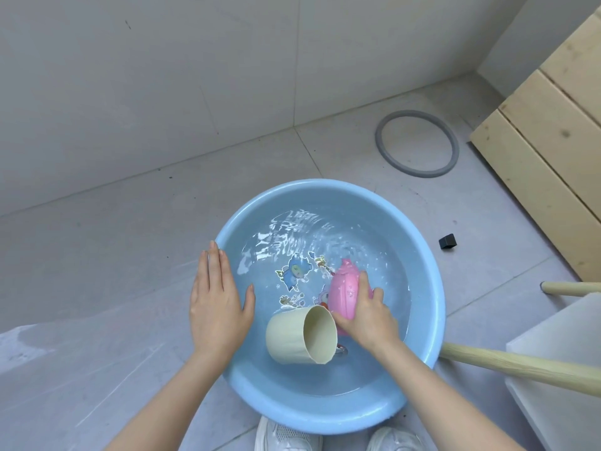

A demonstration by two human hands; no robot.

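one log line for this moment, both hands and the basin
left hand: open, flat at basin rim | right hand: grips pink plastic item in water | cream cup: on its side in basin

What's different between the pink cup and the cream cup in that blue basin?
The right hand grips the pink cup; no hand grips the cream cup. The pink cup's mouth is hidden, while the cream cup lies on its side, open mouth in view. The pink cup looks smooth; the cream cup has faint ridges. Both are in the water of the blue basin.
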